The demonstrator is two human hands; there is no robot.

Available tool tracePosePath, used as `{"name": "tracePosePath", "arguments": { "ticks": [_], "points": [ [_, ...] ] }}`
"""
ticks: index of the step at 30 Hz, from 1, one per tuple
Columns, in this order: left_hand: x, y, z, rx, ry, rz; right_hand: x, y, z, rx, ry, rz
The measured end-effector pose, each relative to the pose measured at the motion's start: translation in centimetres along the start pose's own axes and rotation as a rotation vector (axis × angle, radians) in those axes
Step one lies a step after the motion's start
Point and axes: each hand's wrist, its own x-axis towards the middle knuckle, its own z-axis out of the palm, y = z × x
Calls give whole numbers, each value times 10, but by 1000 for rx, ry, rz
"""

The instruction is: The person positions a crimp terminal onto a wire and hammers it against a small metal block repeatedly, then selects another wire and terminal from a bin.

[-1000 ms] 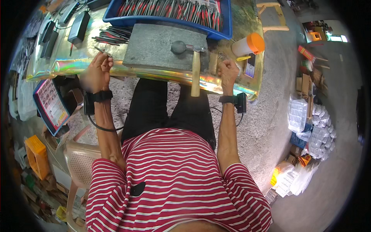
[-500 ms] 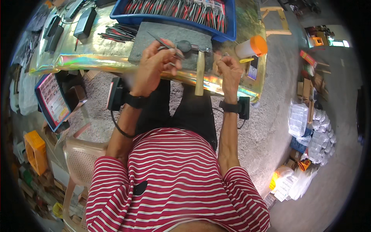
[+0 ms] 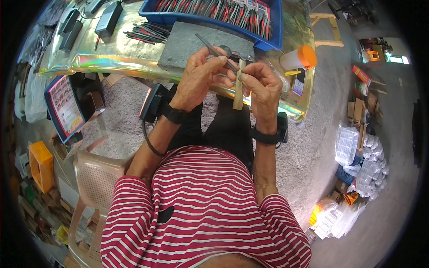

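My left hand (image 3: 196, 80) is closed around a slim dark grey tapered tool (image 3: 209, 46), which points up and to the left. Its lower end reaches toward my right hand (image 3: 263, 87), whose thumb and forefinger are pinched together close to that end. Whatever sits in this pinch is too small to make out. Beneath the hands, a hammer with a pale wooden handle (image 3: 238, 100) lies with its head on a grey stone slab (image 3: 185, 44). A dark round lump (image 3: 225, 50) rests by the hammer head, partly hidden by my left hand.
Behind the slab stands a blue tray (image 3: 214, 22) full of slim dark and red tools. A pile of similar tools (image 3: 145, 33) lies left of it. An orange-lidded jar (image 3: 292, 59) and a phone (image 3: 299, 82) are at the right edge. A plastic chair (image 3: 96, 178) stands left.
My right hand has moved left and up to the tool's lower end, now in front of the hammer handle. My left hand has shifted right with the tool. The view has turned slightly.
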Motion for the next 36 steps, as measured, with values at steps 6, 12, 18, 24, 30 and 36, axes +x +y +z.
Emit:
{"name": "tracePosePath", "arguments": {
  "ticks": [6, 12, 18, 24, 30, 36],
  "points": [
    [-2, 1, -1, -158, 7, -85, -4, -2, 9, 47, -26, -31],
    [-5, 2, -3, -237, 15, -115, -5, 0, 11, 34, -26, -52],
    [-8, 2, -5, -230, 31, -133, -6, -2, 16, 38, -9, -49],
    [-11, 1, -4, -144, 40, -54, -7, -2, 17, 18, -9, -34],
    [-11, 2, -3, -22, 68, 4, -7, 0, 17, 23, -10, -7],
    [-10, 2, -3, -71, 73, 14, -8, 6, 18, 76, -31, -3]
  ]
}}
